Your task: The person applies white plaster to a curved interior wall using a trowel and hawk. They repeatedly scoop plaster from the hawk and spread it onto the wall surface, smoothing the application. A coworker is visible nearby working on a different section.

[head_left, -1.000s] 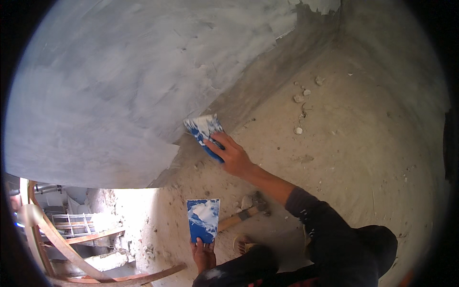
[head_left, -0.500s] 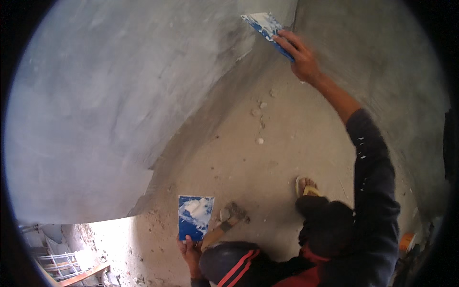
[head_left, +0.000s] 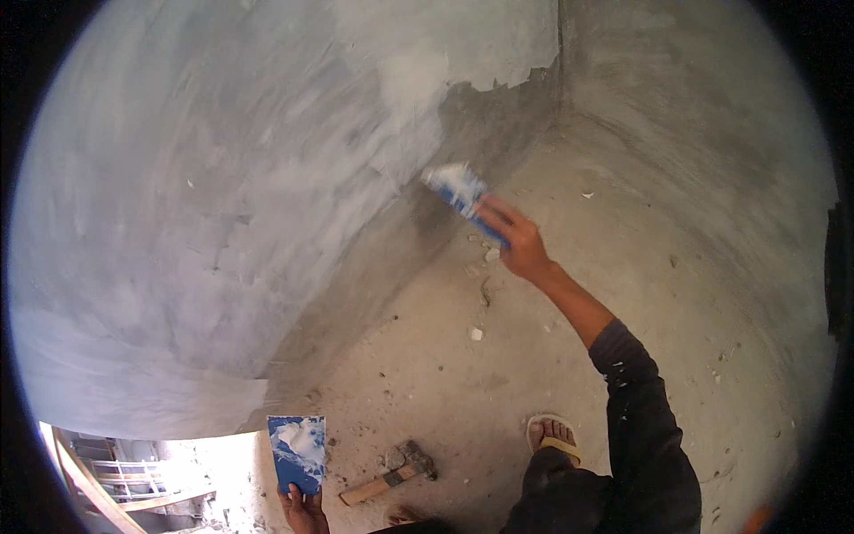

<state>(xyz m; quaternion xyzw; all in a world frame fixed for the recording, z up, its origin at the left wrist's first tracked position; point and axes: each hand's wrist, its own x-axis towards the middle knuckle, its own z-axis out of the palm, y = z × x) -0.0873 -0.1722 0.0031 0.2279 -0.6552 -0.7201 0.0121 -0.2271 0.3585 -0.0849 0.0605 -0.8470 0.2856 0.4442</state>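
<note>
Closed around a blue putty spreader (head_left: 464, 194), my right hand (head_left: 525, 246) reaches out near the foot of the wall. White paste coats the spreader's far edge, and motion blurs it a little. At the lower left my left hand (head_left: 303, 511) grips a second blue spreader (head_left: 298, 456) by its near end. A white lump of paste lies on that blade. The wall (head_left: 249, 169) carries a pale grey skim coat with a ragged lower border; a darker bare strip (head_left: 485, 116) shows below it and toward the corner.
A hammer (head_left: 391, 481) with a wooden handle lies on the dusty floor (head_left: 498, 392) by my left hand. White crumbs and small stones are scattered around. My sandalled foot (head_left: 553, 436) stands to the right. At lower left, a bright opening shows a metal grid (head_left: 124, 473) and wooden strips.
My right hand has brought its spreader down and toward me from the upper corner. The view has shifted; my left hand with its spreader now appears lower and farther left, and the hammer shows fully.
</note>
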